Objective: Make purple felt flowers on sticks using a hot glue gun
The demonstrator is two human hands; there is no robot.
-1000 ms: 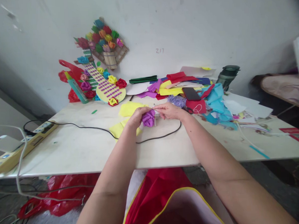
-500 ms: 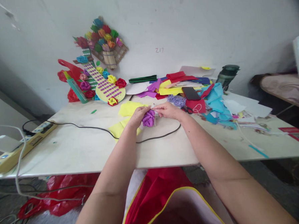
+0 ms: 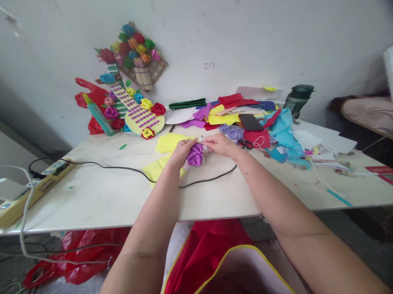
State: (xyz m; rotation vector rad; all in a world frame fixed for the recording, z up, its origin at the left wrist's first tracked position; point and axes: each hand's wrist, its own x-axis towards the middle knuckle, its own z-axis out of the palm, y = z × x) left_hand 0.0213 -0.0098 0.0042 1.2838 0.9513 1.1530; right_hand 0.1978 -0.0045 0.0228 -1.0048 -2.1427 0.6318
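Close together over the middle of the table, my two hands meet at a small whitish piece whose kind I cannot make out. A purple paper flower (image 3: 195, 155) sits just under and between them. My left hand (image 3: 184, 151), fingers bent and closed, lies against the flower's left side. The thumb and fingers of my right hand (image 3: 218, 144) are pinched at the whitish piece, above and right of the flower. Yellow crepe paper (image 3: 170, 142) lies beyond and to the left of my left hand. A black cord (image 3: 211, 180) runs on the table below the flower.
Coloured paper (image 3: 227, 114), a phone (image 3: 251, 122), scissors (image 3: 245, 144) and a dark bottle (image 3: 299, 100) are at the back right. A flower-decorated paper guitar (image 3: 142, 117) and a glue bottle (image 3: 100, 114) lean at the back left. A power strip (image 3: 30, 190) lies along the left edge.
My right fingertips have shifted very slightly at the whitish piece. The flower and both hands stay in nearly the same place.
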